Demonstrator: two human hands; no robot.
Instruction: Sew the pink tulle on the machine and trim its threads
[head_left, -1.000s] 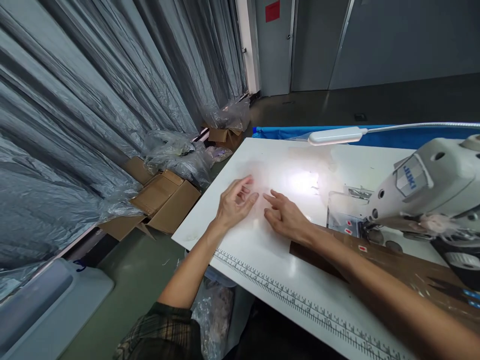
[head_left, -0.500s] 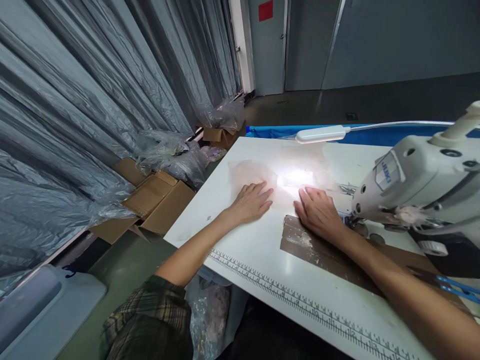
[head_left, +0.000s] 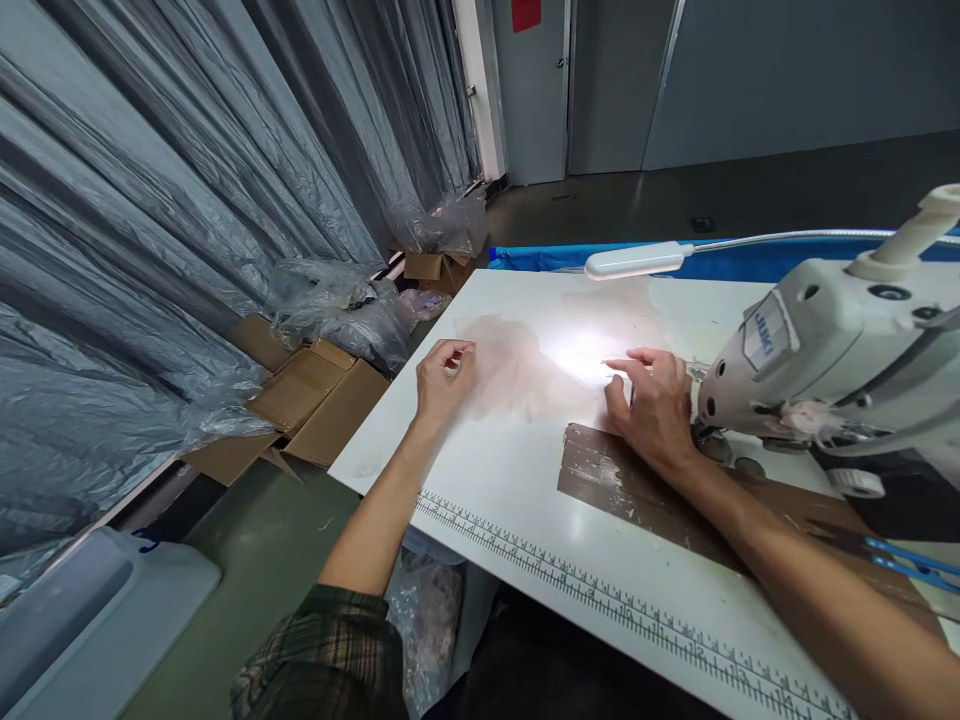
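A sheer pale pink fabric (head_left: 506,365) lies crumpled on the white table, its middle washed out by the lamp's glare. My left hand (head_left: 446,380) is at its left side, thumb and fingertips pinched together on the edge. Over the right part, my right hand (head_left: 652,400) hovers or rests lightly with thumb and index finger apart; I cannot tell whether its fingertips touch the cloth. Close to the right hand's far side stands the white sewing machine (head_left: 802,345), partly covered by nothing but its own cables and arm.
A lamp (head_left: 637,260) on a flexible stem hangs over the table (head_left: 480,465). A worn brown board (head_left: 600,470) lies under my right forearm, with blue-handled snips (head_left: 911,563) farther right. Cardboard boxes (head_left: 322,400) and plastic wrap (head_left: 337,310) sit on the floor at left.
My left hand has shifted left from lying flat on the fabric to pinching its edge. My right hand has lifted its fingers and moved slightly right. The fabric looks more ruffled.
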